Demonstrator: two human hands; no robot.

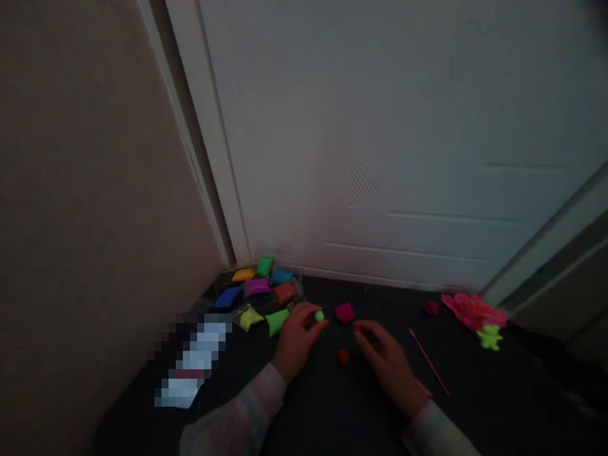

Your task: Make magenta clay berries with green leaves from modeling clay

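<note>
- Pale sheet (197, 361), partly blurred, on the dark bench (313, 411).
- Coloured packets (257, 287), grouped by the door (304, 126).
- Left hand (295, 335): fingers hold a light green ball (319, 315).
- Magenta lump (344, 313) and red ball (343, 357), between the hands.
- Right hand (387, 361): fingers narrow; cannot tell whether they grip anything.
- Pink stick (429, 362), lying slanted.
- Purple lump (431, 308), near a pink flower shape (470, 309).
- Yellow-green piece (489, 337), touching the flower shape.

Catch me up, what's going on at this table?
The left hand holds a small green ball in its fingers. The right hand hovers near a pink lump; I can't tell whether it holds anything. A red ball lies between the hands. Colored packets sit to the left, a pink stick and pink flower to the right.
</note>
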